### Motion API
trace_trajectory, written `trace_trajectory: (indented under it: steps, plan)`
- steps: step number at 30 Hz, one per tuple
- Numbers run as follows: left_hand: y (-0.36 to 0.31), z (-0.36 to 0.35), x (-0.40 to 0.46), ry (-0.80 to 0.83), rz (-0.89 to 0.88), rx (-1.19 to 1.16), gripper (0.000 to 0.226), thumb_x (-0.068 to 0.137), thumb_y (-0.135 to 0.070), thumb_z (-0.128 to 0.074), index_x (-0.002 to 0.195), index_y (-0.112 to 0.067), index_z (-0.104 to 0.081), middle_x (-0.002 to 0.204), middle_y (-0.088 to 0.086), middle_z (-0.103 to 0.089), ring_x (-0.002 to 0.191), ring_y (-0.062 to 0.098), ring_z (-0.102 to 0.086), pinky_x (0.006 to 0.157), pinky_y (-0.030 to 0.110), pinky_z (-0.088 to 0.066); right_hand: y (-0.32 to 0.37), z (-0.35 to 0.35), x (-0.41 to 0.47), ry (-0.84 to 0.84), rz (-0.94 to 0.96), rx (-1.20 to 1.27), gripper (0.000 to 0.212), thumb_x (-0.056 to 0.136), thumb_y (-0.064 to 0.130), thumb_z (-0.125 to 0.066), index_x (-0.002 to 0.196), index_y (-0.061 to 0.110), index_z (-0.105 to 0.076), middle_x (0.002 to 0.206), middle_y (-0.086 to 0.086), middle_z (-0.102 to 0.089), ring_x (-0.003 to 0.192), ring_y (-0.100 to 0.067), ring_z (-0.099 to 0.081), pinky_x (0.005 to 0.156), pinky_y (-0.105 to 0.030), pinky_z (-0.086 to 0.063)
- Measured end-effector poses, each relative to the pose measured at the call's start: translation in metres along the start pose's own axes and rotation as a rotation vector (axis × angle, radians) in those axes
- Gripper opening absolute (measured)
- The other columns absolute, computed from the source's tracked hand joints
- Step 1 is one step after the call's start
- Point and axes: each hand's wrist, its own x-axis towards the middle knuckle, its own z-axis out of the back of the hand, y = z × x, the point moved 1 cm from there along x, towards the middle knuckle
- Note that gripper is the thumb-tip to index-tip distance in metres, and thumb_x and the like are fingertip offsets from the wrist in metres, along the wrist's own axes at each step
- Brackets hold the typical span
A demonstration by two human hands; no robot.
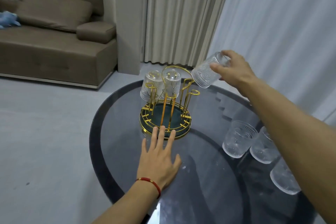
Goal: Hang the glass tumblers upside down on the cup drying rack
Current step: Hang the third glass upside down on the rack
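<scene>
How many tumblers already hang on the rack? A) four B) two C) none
B: two upturned glasses sit over prongs of the gold rack; a third tumbler is tilted in the right hand, not yet on a prong.

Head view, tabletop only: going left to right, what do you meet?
Left hand flat on the table → gold drying rack carrying two upturned tumblers → tilted tumbler held in the right hand → three upright tumblers near the right edge.
</scene>
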Motion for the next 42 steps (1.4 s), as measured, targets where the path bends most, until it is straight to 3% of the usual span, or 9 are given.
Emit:
trace_trajectory:
  steps: [8,13,22,25,28,31,33,39,42]
  plan:
    - [-0.002,-0.003,-0.002,-0.015,0.006,0.027,0.072,0.097,-0.059,-0.016,0.154,-0.037,0.021,0.164,0.003,0.026,0.148,0.025,0.030,0.123,0.058,-0.002,0.012,-0.032,0.035,0.258,0.046,-0.163,0.081,0.086,0.025,-0.083,0.156,0.016,-0.044,0.160,-0.007,-0.045,0.145,-0.030,-0.045,0.115,-0.051,-0.044]
    - [-0.002,-0.005,-0.002,-0.025,0.008,0.014,0.071,0.097,-0.058,-0.017,0.154,-0.037,0.022,0.164,0.003,0.026,0.147,0.025,0.031,0.122,0.058,0.000,0.011,-0.043,0.039,0.424,0.048,-0.267,0.085,0.084,0.016,-0.084,0.157,0.013,-0.041,0.159,-0.007,-0.047,0.144,-0.028,-0.045,0.115,-0.036,-0.035]
    - [-0.002,-0.007,-0.001,-0.045,0.007,-0.009,0.071,0.097,-0.058,-0.018,0.154,-0.038,0.019,0.165,0.001,0.023,0.148,0.025,0.030,0.122,0.060,0.001,-0.005,-0.067,0.040,0.576,0.015,-0.175,0.064,0.083,-0.002,-0.080,0.142,0.015,-0.059,0.141,-0.006,-0.059,0.130,-0.029,-0.056,0.104,-0.038,-0.046]
    - [-0.002,-0.008,-0.001,-0.047,0.004,-0.007,0.071,0.097,-0.058,-0.018,0.155,-0.038,0.019,0.165,0.001,0.022,0.148,0.025,0.029,0.122,0.060,0.001,-0.006,-0.068,0.042,0.619,-0.001,-0.153,0.068,0.086,-0.003,-0.077,0.145,0.020,-0.054,0.144,-0.007,-0.055,0.125,-0.027,-0.056,0.094,-0.032,-0.047]
    - [-0.002,-0.007,-0.001,-0.056,0.004,-0.013,0.071,0.097,-0.056,-0.019,0.155,-0.038,0.016,0.167,0.001,0.019,0.149,0.024,0.027,0.122,0.059,-0.001,-0.010,-0.068,0.039,0.656,-0.016,-0.129,0.078,0.087,-0.007,-0.073,0.153,0.024,-0.045,0.154,-0.007,-0.046,0.137,-0.030,-0.049,0.102,-0.037,-0.046]
    - [-0.003,-0.006,-0.001,-0.057,0.005,-0.021,0.070,0.097,-0.054,-0.021,0.156,-0.037,0.012,0.168,0.002,0.015,0.150,0.024,0.025,0.123,0.059,-0.003,-0.015,-0.062,0.025,0.556,-0.028,-0.078,0.088,0.086,-0.008,-0.072,0.160,0.024,-0.035,0.166,-0.006,-0.035,0.152,-0.029,-0.033,0.119,-0.047,-0.037]
    - [-0.004,-0.003,-0.001,-0.057,0.008,-0.020,0.071,0.097,-0.052,-0.024,0.157,-0.036,0.008,0.169,0.004,0.011,0.152,0.024,0.022,0.122,0.059,-0.006,-0.020,-0.053,0.007,0.388,-0.009,-0.047,0.082,0.086,-0.003,-0.071,0.158,0.020,-0.039,0.164,-0.005,-0.039,0.153,-0.026,-0.033,0.122,-0.046,-0.034]
    - [-0.010,0.012,-0.006,-0.088,0.001,0.011,0.077,0.096,-0.049,-0.038,0.158,-0.036,0.007,0.169,0.009,-0.006,0.155,0.027,0.000,0.120,0.056,-0.020,-0.038,-0.027,-0.101,-0.061,0.149,-0.070,0.052,0.085,-0.004,-0.059,0.133,0.014,-0.065,0.132,-0.003,-0.066,0.122,-0.014,-0.058,0.099,-0.008,-0.034]
    - [-0.021,0.023,-0.012,-0.117,-0.044,0.053,0.075,0.095,-0.047,-0.044,0.159,-0.033,-0.007,0.166,0.010,-0.023,0.152,0.028,-0.015,0.118,0.053,-0.025,-0.048,-0.019,-0.163,-0.146,0.160,-0.091,0.046,0.081,-0.007,-0.061,0.122,0.011,-0.070,0.122,-0.003,-0.069,0.113,-0.015,-0.058,0.099,-0.006,-0.033]
